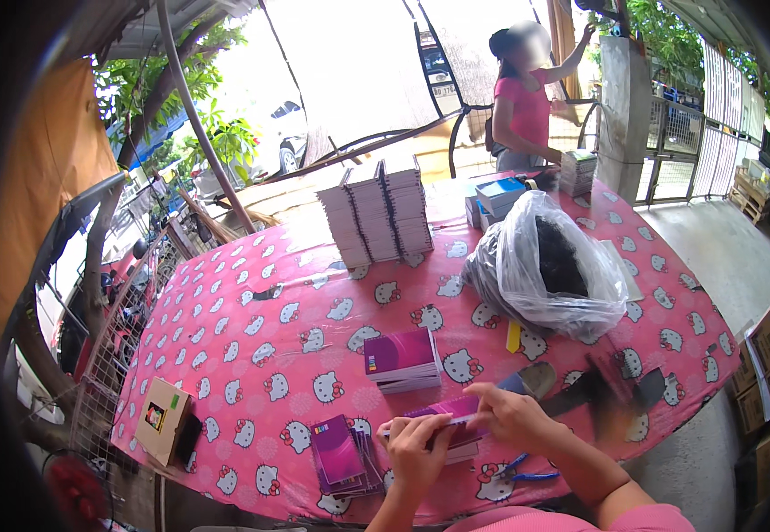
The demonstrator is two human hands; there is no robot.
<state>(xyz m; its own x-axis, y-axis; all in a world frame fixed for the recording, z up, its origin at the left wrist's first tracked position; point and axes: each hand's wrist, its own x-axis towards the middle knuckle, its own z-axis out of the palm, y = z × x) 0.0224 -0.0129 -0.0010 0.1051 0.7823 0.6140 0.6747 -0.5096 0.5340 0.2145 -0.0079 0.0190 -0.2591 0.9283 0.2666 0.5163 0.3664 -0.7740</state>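
My left hand [418, 450] is closed round the near left edge of a purple notebook [443, 409], held tilted just above the table. At its right end, my right hand [511, 417] has its fingers bent and pinched against the edge; the fingertips are partly hidden. Beneath the hands is a low stack of notebooks [465, 450], mostly covered by them. Left of my left hand lies a fanned pile of purple notebooks [338, 452]. Beyond the hands stands a neat stack of purple notebooks [401, 355]. A blue-handled tool [534, 476] lies by my right forearm.
On the pink patterned tablecloth [296, 332] are tall book stacks [376, 213], a clear plastic bag [527, 275] with black contents, a yellow strip-like object [514, 336] and a cardboard box [163, 421]. A person in pink [524, 111] stands at the far side, one arm raised.
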